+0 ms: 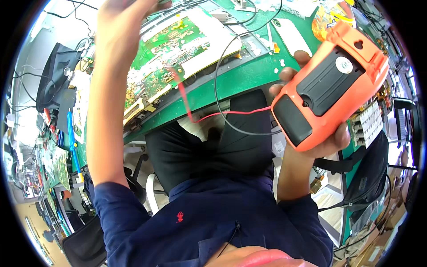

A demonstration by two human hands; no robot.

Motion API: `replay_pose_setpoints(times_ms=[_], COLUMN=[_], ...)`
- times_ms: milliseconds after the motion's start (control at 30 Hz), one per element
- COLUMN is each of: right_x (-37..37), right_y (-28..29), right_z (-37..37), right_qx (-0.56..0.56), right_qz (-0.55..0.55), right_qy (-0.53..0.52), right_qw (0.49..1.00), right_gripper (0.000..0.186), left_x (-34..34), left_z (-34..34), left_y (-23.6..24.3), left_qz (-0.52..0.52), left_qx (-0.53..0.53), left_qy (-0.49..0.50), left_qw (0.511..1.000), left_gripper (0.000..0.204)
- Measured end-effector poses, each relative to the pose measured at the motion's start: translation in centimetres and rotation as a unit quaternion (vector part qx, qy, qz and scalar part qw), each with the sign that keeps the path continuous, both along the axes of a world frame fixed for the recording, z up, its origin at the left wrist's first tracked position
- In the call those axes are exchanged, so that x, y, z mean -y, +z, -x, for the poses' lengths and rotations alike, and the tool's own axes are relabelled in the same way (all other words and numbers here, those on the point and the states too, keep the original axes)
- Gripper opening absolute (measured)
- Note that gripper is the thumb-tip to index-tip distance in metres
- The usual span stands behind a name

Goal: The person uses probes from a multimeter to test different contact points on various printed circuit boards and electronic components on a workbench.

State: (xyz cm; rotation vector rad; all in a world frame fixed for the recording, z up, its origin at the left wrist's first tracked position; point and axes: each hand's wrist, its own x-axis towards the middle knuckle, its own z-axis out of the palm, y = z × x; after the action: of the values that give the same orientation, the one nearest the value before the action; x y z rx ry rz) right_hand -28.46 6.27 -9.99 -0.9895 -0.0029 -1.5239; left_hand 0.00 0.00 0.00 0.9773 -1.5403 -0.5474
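Note:
My right hand grips an orange-cased multimeter from beneath and the side, its black back facing up. A red test lead runs from its end toward the green circuit board, blurring over the board's near part. A black test lead loops up from the meter across the table to the far edge of view. My left hand is raised above the board's far left side, cut off by the top edge; its fingers are mostly out of view and what they hold cannot be made out.
The board lies on a grey panel on the green table. A white phone and an orange-yellow packet lie at the far right. At left are a black bag-like item and a blue tool. A black mesh chair back stands right.

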Motion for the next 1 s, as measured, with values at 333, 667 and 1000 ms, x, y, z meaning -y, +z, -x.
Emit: replay_pose_setpoints(times_ms=[333,667,1000], right_x=[0.3,-0.6,-1.8], right_y=[0.4,1.0,2.0], right_z=[-0.2,0.7,-0.5], right_qx=[0.028,-0.114,-0.010], right_qz=[0.039,0.044,0.040], right_qy=[0.019,-0.081,0.117], right_qw=[0.999,0.989,0.992], right_gripper=[0.085,0.083,0.096], left_x=[-14.2,-16.7,-17.1], left_z=[0.2,0.5,4.8], left_y=[-5.9,-7.7,-8.7], left_qz=[0.079,0.107,0.073], left_qx=[-0.196,-0.262,-0.151], left_qy=[0.050,0.079,0.048], left_qw=[0.976,0.956,0.985], left_gripper=[0.057,0.060,0.023])
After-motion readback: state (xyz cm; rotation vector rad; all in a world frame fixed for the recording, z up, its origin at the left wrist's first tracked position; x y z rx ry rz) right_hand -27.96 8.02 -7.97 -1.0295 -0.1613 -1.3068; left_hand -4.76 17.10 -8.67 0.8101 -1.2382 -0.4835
